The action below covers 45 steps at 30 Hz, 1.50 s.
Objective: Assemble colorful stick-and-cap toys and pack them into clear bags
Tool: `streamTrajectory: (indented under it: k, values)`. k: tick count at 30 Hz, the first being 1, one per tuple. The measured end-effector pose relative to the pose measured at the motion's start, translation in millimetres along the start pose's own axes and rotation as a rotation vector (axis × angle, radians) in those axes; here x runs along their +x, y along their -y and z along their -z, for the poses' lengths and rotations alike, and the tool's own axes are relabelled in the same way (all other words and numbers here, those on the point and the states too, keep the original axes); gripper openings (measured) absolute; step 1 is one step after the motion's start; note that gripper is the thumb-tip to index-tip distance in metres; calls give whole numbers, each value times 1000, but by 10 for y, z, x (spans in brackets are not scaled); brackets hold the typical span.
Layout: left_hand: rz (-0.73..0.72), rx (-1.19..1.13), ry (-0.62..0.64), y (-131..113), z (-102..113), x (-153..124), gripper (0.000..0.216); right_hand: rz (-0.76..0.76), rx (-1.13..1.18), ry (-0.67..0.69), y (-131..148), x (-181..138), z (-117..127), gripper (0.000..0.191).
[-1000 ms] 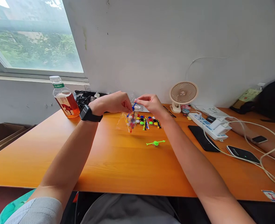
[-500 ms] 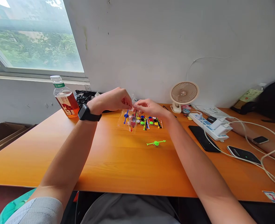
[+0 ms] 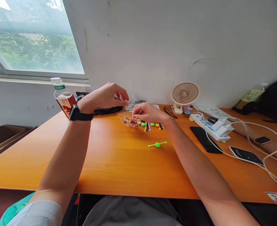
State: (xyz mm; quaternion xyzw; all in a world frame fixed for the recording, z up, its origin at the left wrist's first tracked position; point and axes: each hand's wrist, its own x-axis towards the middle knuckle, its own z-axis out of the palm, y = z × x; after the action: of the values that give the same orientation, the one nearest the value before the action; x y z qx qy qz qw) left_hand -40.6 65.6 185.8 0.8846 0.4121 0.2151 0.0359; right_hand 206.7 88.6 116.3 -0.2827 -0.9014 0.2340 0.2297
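My left hand (image 3: pixel 110 95), with a black watch on its wrist, hovers over the back of the table. Its fingers are apart and hold nothing. My right hand (image 3: pixel 146 112) pinches the right edge of a clear plastic bag (image 3: pixel 122 117), which rests on the table with small coloured pieces inside. Just beyond the right fingers lie several round coloured discs (image 3: pixel 157 125), partly covered by that hand. Near them is a bunch of thin coloured arrows (image 3: pixel 146 126). A green arrow spinner (image 3: pixel 157 144) stands by itself closer to me.
A tea bottle (image 3: pixel 65 99) stands back left, near a black plastic bag (image 3: pixel 107 110). At the back right are a small fan (image 3: pixel 184 95), a white power strip (image 3: pixel 205 125) with looping cables, a black phone (image 3: pixel 205 139) and a power bank (image 3: pixel 245 156). Another person's arm (image 3: pixel 274 141) rests at far right.
My left hand has let go of the clear bag and moved up and left, its fingers spreading. The bag has sunk from hanging upright onto the table, and my right hand has lowered slightly.
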Motion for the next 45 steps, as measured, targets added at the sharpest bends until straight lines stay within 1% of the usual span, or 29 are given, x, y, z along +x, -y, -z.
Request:
streamTrajectory:
  k: [2,4,7,10,13,14,16,18,19,20,22,23,25,27,28,29,31,34,36,38,41,43,45]
  values:
    - [31,5,60,13,-11,2,37,19,-1,-72,2,17,-31,19]
    - [51,10,155,35,-34,11,42,47,9,-92,10,33,-40,19]
    - [49,6,265,82,-73,29,45,54,101,-30,1,42,-19,20]
    - [42,21,285,116,-98,39,48,61,244,2,-39,36,18,22]
    - [18,60,278,112,-120,40,52,50,346,77,-68,25,48,26]
    - [7,67,284,105,-131,41,52,43,370,106,-70,20,54,28]
    - [7,57,341,93,-158,49,44,28,404,148,-65,4,65,31]
    - [28,18,411,92,-179,59,35,-12,412,147,-60,-28,89,36]
    - [43,-3,420,96,-181,61,32,-54,397,140,-62,-52,112,38]
    - [55,-18,405,105,-178,61,31,-115,363,137,-68,-80,142,41]
    - [69,-32,320,129,-154,50,30,-273,234,178,-100,-143,215,48]
    - [75,-37,276,144,-140,41,30,-351,145,239,-126,-170,249,52]
    - [80,-59,229,178,-125,25,33,-451,-20,443,-193,-202,279,59]
    - [84,-84,271,215,-142,23,36,-479,-93,707,-262,-191,230,64]
    - [91,-88,322,232,-164,29,37,-488,-88,833,-290,-171,173,67]
    - [101,-85,378,247,-189,39,37,-510,-65,927,-312,-145,100,70]
    - [123,-69,447,268,-237,62,36,-593,-39,1026,-331,-88,-70,74]
    - [138,-71,447,269,-250,76,36,-702,-45,1116,-328,-32,-295,76]
    - [133,-87,462,257,-217,62,36,-727,-45,1114,-333,-26,-385,73]
    - [127,-100,473,250,-173,38,35,-728,-13,1086,-352,-34,-423,67]
    - [103,-125,492,256,-126,8,35,-697,92,1023,-370,-46,-375,59]
    - [81,-122,507,265,-115,-4,35,-622,182,918,-340,-56,-261,56]
    - [81,-88,503,266,-111,-12,33,-484,297,763,-259,-76,-96,51]
